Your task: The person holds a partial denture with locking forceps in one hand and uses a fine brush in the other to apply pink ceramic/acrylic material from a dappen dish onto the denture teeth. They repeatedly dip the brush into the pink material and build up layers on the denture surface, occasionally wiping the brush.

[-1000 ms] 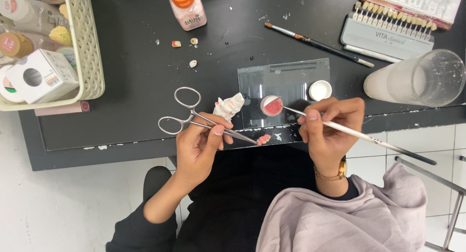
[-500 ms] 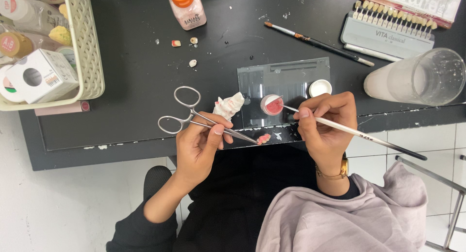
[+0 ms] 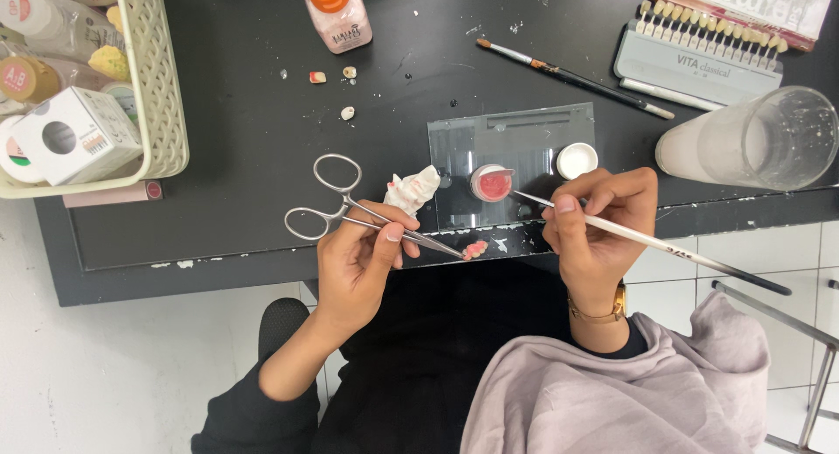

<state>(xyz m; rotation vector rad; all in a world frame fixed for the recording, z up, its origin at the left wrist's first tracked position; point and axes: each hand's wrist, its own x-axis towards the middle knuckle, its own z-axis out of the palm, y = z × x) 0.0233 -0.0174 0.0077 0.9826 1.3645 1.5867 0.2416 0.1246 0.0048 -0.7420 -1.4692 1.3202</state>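
One small pot (image 3: 492, 184) of pink paste, brush (image 3: 647, 240) tip inside

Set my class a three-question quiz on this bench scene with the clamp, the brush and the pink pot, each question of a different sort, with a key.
1. True or false: the left hand grips the metal clamp partway along its arms, not through the finger rings.
2. Multiple choice: the tip of the brush in the right hand points at: A the tall glass; B the small pot of pink paste; C the basket.
3. Fill in: the clamp's tips hold a small pink piece near the table's ____ edge.

Key: 1 true; 2 B; 3 front.
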